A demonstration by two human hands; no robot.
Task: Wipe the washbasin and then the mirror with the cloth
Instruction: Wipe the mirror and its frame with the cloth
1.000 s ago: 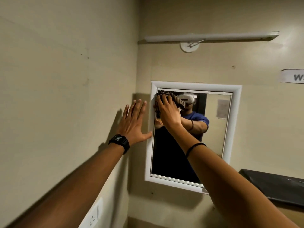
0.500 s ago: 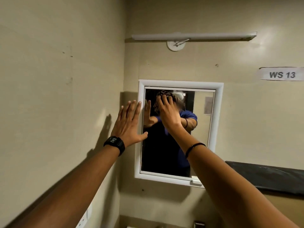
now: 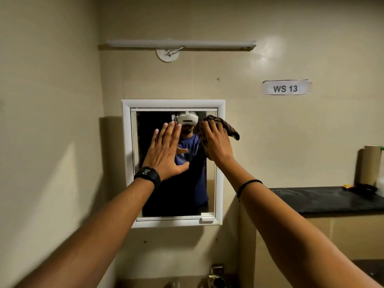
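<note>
Our right hand [image 3: 217, 143] fingers flat, pressing cloth [image 3: 225, 126] on mirror [image 3: 173, 103] at 1 o'clock; our left hand [image 3: 166, 151] fingers spread wide, empty, over glass.

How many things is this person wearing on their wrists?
2. A black watch sits on the left wrist, in front of the mirror; a thin beaded bracelet circles the right wrist. The undersides are hidden.

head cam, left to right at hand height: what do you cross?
Side wall → mirror frame's left edge → left hand, flat and spread over the mirror → right hand pressing the cloth at the mirror's right edge → back wall → cardboard tube on the black counter.
</note>
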